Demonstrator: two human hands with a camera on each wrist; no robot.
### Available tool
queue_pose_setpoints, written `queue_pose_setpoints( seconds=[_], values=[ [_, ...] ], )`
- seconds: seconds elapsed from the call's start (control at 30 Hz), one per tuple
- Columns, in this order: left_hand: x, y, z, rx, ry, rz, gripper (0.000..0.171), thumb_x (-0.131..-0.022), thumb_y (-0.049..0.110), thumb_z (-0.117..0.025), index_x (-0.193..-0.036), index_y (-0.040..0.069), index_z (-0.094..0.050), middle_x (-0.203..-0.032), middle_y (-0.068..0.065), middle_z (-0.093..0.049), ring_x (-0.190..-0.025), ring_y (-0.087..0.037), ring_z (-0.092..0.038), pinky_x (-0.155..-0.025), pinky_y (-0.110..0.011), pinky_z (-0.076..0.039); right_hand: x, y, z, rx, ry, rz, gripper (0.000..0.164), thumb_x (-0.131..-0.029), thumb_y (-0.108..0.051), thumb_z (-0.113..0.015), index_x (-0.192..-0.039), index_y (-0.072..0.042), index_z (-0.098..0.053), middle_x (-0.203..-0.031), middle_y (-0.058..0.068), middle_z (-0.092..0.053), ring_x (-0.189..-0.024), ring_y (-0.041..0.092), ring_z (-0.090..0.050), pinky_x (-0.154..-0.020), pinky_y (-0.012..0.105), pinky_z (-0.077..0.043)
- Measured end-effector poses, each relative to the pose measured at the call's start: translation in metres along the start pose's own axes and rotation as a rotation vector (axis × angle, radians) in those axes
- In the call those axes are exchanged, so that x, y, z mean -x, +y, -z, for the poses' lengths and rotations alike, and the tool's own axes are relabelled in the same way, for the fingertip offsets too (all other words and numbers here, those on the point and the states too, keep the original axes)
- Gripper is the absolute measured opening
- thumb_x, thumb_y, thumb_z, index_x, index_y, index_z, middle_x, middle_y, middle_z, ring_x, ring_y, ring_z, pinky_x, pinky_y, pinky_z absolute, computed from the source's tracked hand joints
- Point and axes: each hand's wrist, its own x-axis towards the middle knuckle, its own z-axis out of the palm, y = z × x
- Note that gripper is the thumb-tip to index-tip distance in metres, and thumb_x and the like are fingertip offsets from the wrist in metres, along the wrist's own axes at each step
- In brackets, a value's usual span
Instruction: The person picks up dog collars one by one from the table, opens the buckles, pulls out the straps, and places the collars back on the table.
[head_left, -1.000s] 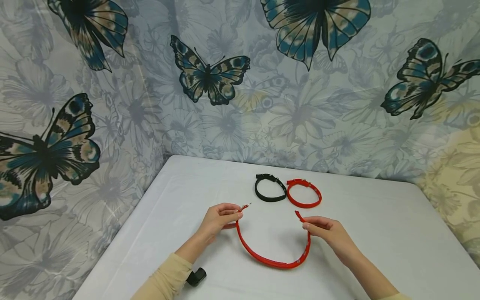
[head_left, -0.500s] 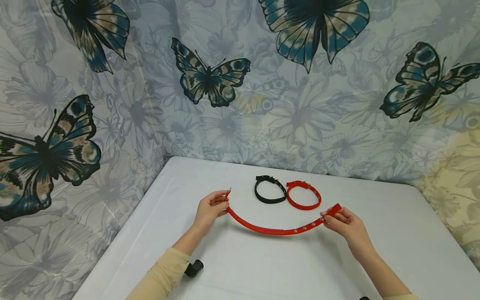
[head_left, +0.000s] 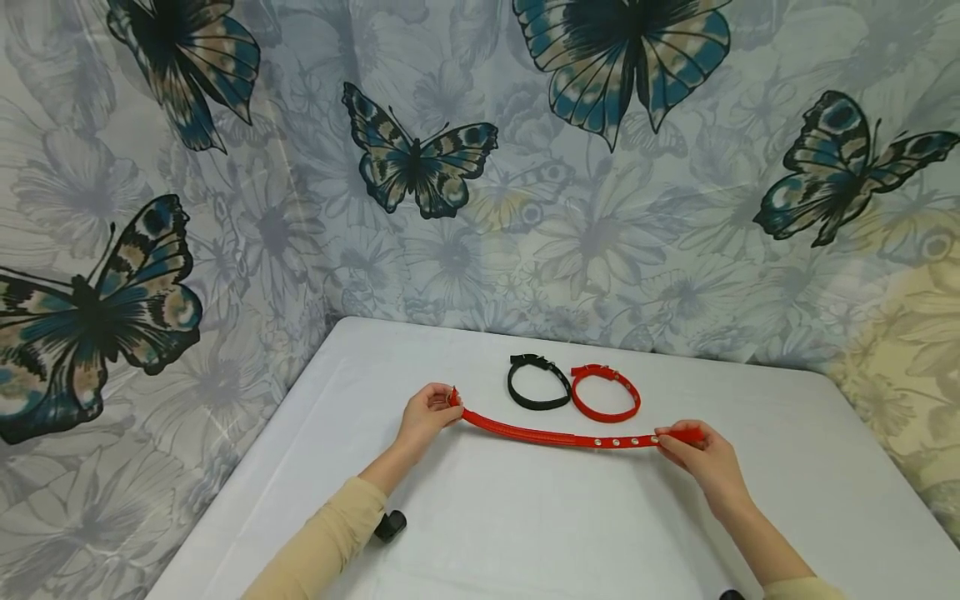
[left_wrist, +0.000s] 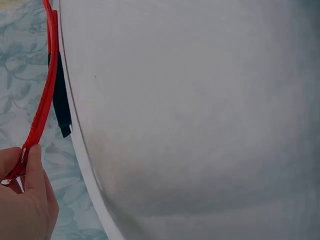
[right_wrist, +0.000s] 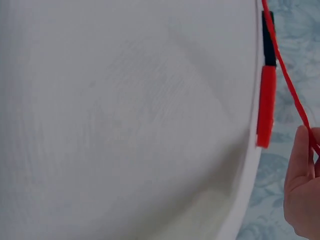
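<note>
A red collar (head_left: 525, 434) is stretched out nearly straight between my two hands, with a row of metal eyelets along its right part. My left hand (head_left: 424, 417) pinches its buckle end between thumb and fingers; in the left wrist view a bit of metal shows by the collar (left_wrist: 42, 107) at the fingertips. The plain end, past the eyelets, is gripped by my right hand (head_left: 708, 467). In the right wrist view the collar (right_wrist: 285, 72) runs as a thin strip up from the right hand (right_wrist: 302, 190). The buckle is partly hidden by the fingers.
Behind the held collar, a buckled black collar (head_left: 538, 406) and a buckled red collar (head_left: 606, 416) lie side by side on the white table (head_left: 405, 346). A butterfly-patterned cloth (head_left: 420, 267) hangs behind the table. A black device (head_left: 392, 526) shows beside the left sleeve.
The held collar has gone from a deep sagging loop to almost straight. My right hand has moved right, and my left hand has moved a little left and away from me.
</note>
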Motion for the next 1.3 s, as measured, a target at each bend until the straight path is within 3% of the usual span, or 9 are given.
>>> queue_pose_setpoints(
  seconds=[0.13,0.27,0.53,0.67,0.83,0.97,1.13,1.2,1.3],
  values=[
    [-0.005,-0.002,-0.002,-0.203,0.006,-0.057,0.025,-0.082,-0.002,-0.071,-0.104,0.004,-0.061,-0.102,-0.01,-0.065,-0.088,-0.019,-0.064,-0.07,-0.028,-0.054,-0.006,0.006,0.004,0.121,0.029,-0.019,0.043,-0.093,-0.027,-0.067,-0.12,0.001,-0.049,-0.105,-0.002,-0.068,-0.087,0.003,-0.062,-0.075,0.018,-0.053],
    [-0.006,0.0,-0.001,-0.422,-0.009,-0.158,0.022,-0.082,-0.003,-0.069,-0.1,0.007,-0.064,-0.097,-0.007,-0.065,-0.084,-0.021,-0.063,-0.067,-0.026,-0.051,-0.008,0.012,0.008,0.303,0.055,-0.016,0.041,-0.092,-0.031,-0.068,-0.116,0.001,-0.056,-0.108,0.012,-0.063,-0.094,0.019,-0.054,-0.068,0.019,-0.05],
    [-0.001,0.009,0.002,-0.859,-0.007,-0.266,0.017,-0.082,0.008,-0.066,-0.096,0.016,-0.069,-0.078,0.007,-0.06,-0.068,-0.013,-0.051,-0.052,-0.028,-0.041,-0.011,0.021,0.014,0.526,0.042,0.074,0.025,-0.088,-0.02,-0.07,-0.103,-0.001,-0.069,-0.086,0.005,-0.066,-0.079,0.021,-0.055,-0.058,0.025,-0.047],
    [-0.001,0.012,0.003,-1.03,0.0,-0.338,0.008,-0.081,0.011,-0.07,-0.087,0.014,-0.073,-0.082,0.005,-0.062,-0.073,-0.015,-0.051,-0.052,-0.029,-0.041,-0.012,0.022,0.017,0.645,0.027,0.18,0.018,-0.086,-0.019,-0.072,-0.097,-0.004,-0.074,-0.089,0.006,-0.07,-0.085,0.026,-0.058,-0.063,0.03,-0.047],
    [-0.001,0.012,0.007,-1.267,-0.028,-0.508,0.003,-0.082,0.012,-0.076,-0.081,0.014,-0.077,-0.094,0.0,-0.066,-0.089,-0.021,-0.056,-0.067,-0.036,-0.049,-0.01,0.023,0.018,0.79,0.039,0.435,0.006,-0.08,-0.012,-0.078,-0.083,-0.008,-0.077,-0.084,0.008,-0.07,-0.087,0.034,-0.057,-0.073,0.045,-0.047],
    [-0.001,0.012,0.007,-1.408,-0.052,-0.664,0.007,-0.079,0.007,-0.079,-0.079,0.014,-0.078,-0.096,-0.002,-0.067,-0.092,-0.022,-0.056,-0.075,-0.038,-0.049,-0.008,0.02,0.015,0.926,0.063,0.583,0.006,-0.075,-0.007,-0.081,-0.077,-0.01,-0.075,-0.082,0.006,-0.066,-0.086,0.031,-0.053,-0.072,0.048,-0.049],
    [0.0,0.012,0.005,-1.508,-0.065,-0.772,0.012,-0.069,0.003,-0.085,-0.073,0.012,-0.078,-0.079,0.001,-0.066,-0.076,-0.017,-0.055,-0.067,-0.026,-0.047,-0.005,0.016,0.01,1.029,0.023,0.606,0.006,-0.077,-0.002,-0.078,-0.081,-0.006,-0.074,-0.079,0.004,-0.065,-0.075,0.026,-0.057,-0.061,0.043,-0.053],
    [0.0,0.012,0.004,-1.522,-0.078,-0.763,0.013,-0.068,0.003,-0.085,-0.072,0.013,-0.077,-0.071,0.002,-0.064,-0.069,-0.016,-0.053,-0.063,-0.024,-0.045,-0.005,0.017,0.008,1.035,0.018,0.606,0.007,-0.078,-0.001,-0.077,-0.082,-0.004,-0.073,-0.078,0.004,-0.064,-0.072,0.026,-0.059,-0.061,0.044,-0.053],
    [0.0,0.012,0.003,-1.49,-0.098,-0.683,0.015,-0.07,0.002,-0.083,-0.072,0.015,-0.077,-0.067,0.003,-0.062,-0.063,-0.015,-0.053,-0.057,-0.023,-0.044,-0.003,0.02,0.007,1.016,0.035,0.605,0.007,-0.078,-0.001,-0.076,-0.082,-0.004,-0.072,-0.075,0.002,-0.063,-0.069,0.025,-0.06,-0.061,0.044,-0.053]
  ],
)
